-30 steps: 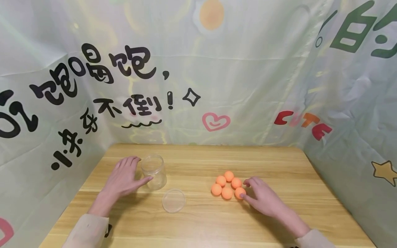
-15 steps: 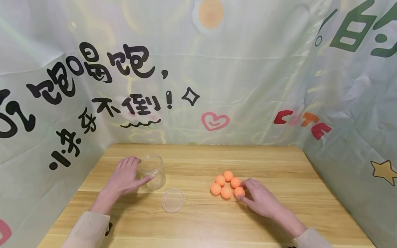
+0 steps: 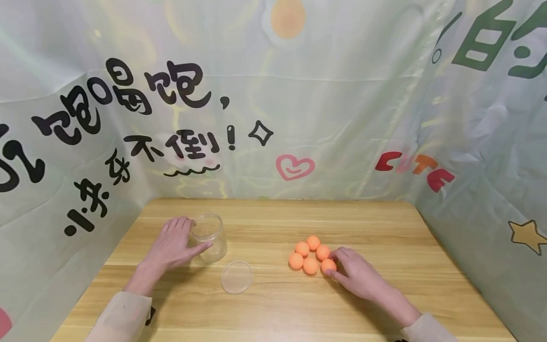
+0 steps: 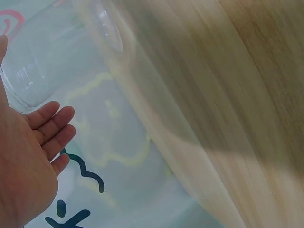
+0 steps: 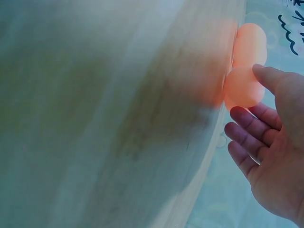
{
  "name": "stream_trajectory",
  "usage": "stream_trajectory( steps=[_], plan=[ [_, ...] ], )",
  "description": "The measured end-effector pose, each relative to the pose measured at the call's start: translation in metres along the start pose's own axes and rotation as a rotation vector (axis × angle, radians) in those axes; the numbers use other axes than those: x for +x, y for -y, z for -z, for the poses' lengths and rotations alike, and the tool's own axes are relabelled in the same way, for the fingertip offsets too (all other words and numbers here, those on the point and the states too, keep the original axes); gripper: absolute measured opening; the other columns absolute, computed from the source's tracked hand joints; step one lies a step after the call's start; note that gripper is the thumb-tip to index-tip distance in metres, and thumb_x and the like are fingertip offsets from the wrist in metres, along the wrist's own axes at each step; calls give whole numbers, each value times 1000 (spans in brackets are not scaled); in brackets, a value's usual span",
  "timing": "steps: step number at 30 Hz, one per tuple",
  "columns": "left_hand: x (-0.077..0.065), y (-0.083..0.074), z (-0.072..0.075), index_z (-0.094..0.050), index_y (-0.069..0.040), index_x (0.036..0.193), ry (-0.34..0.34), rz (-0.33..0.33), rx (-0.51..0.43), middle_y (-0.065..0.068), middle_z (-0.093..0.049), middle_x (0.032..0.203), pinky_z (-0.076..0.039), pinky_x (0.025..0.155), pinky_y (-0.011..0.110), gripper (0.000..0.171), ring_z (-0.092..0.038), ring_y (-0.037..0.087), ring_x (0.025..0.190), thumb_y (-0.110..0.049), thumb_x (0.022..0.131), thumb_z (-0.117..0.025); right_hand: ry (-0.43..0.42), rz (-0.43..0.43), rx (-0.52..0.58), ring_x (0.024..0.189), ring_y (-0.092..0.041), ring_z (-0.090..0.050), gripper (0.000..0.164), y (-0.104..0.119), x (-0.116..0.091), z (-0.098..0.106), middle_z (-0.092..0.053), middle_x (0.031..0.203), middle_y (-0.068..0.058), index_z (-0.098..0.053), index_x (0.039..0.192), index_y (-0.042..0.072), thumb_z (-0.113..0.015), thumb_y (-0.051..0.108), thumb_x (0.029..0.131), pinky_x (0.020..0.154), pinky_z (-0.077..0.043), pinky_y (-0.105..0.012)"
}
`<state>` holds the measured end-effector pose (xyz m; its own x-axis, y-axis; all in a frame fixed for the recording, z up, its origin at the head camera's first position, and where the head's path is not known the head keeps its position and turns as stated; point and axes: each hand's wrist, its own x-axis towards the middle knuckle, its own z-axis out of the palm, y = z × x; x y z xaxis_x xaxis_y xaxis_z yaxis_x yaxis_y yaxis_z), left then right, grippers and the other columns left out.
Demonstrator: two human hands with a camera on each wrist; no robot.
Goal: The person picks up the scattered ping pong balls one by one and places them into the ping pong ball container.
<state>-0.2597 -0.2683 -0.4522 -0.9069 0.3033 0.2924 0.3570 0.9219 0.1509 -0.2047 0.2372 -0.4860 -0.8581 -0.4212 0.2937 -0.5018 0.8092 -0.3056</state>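
Several orange ping-pong balls (image 3: 310, 266) lie grouped on the wooden table, right of centre. My right hand (image 3: 359, 275) pinches the nearest right-hand ball (image 3: 328, 265), which still rests on the table; in the right wrist view the thumb lies on that ball (image 5: 244, 88) and the fingers curl beneath it. To the left stands an upright clear plastic jar (image 3: 210, 240), its top uncovered and no contents visible. My left hand (image 3: 173, 247) spreads around the jar's left side, thumb in front, fingers loose. The left wrist view shows the jar (image 4: 47, 57) beyond the relaxed fingers.
A clear round lid (image 3: 237, 277) lies flat in front of the jar, between the two hands. Printed fabric walls (image 3: 342, 118) enclose the wooden table (image 3: 273, 313) at the back and both sides.
My right hand has moved slightly left and its thumb and fingers have closed around the nearest right-hand ping-pong ball. The left hand stays beside the jar. The head view has shifted a little.
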Motion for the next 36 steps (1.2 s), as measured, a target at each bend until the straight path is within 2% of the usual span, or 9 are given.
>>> stream_trajectory(
  steps=[11, 21, 36],
  plan=[
    [1, -1, 0, -59, 5, 124, -11, 1, -25, 22, -60, 125, -33, 115, 62, 82, -53, 43, 122, -70, 92, -62, -2, 22, 18, 102, -15, -63, 26, 0, 1, 2, -64, 107, 6, -67, 111, 14, -79, 29, 94, 88, -56, -41],
    [2, -1, 1, -59, 6, 124, -12, -3, -44, 22, -60, 123, -33, 115, 62, 80, -53, 43, 121, -68, 93, -63, -19, 41, 30, 100, -14, -62, 24, 0, 1, 2, -64, 105, 7, -67, 110, 14, -80, 26, 93, 86, -56, -40],
    [0, -2, 0, -59, 6, 123, -4, 3, -51, 22, -60, 121, -34, 114, 63, 81, -54, 42, 119, -69, 92, -63, -42, -19, 59, 99, -15, -61, 26, 4, -2, 3, -62, 107, 9, -66, 113, 15, -79, 27, 94, 86, -55, -39]
  ],
)
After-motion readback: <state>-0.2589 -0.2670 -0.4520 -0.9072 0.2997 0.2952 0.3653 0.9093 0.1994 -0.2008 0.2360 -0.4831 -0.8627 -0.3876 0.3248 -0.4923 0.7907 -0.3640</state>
